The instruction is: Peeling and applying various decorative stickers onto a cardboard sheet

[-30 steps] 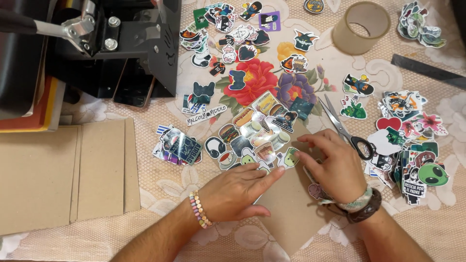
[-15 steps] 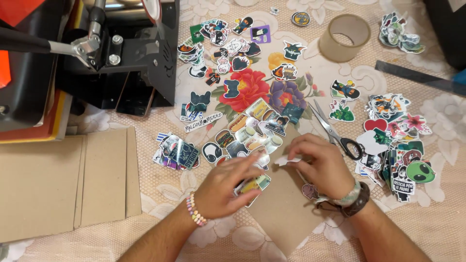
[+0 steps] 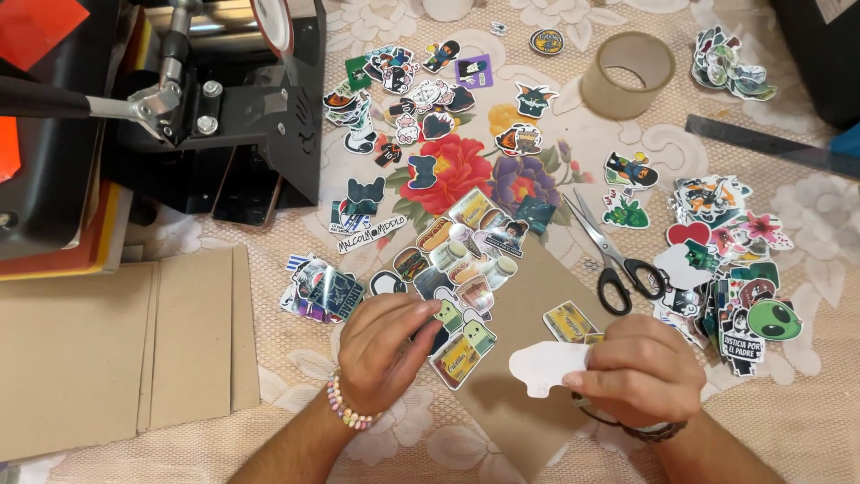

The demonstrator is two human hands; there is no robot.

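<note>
My right hand (image 3: 641, 371) pinches a white cut-out paper backing (image 3: 545, 366) over a brown cardboard sheet (image 3: 528, 421). My left hand (image 3: 383, 348), with a bead bracelet on the wrist, hovers with bent fingers over a row of glossy stickers (image 3: 459, 260) lying on the cardboard's upper edge; its fingertips touch a yellow-green sticker (image 3: 466, 348). Whether it grips one I cannot tell. A small yellow sticker (image 3: 568, 321) lies on the cardboard just above my right hand.
Black-handled scissors (image 3: 611, 258) lie right of the cardboard. Sticker piles sit at the right (image 3: 727, 269) and top centre (image 3: 421, 90). A tape roll (image 3: 627, 73), a dark ruler (image 3: 770, 143), a black heat press (image 3: 161, 108) and flat cardboard pieces (image 3: 116, 350) surround them.
My right hand has pulled back toward me with the white backing in it. My left hand has lifted off the stickers and curled. The view has shifted slightly.
</note>
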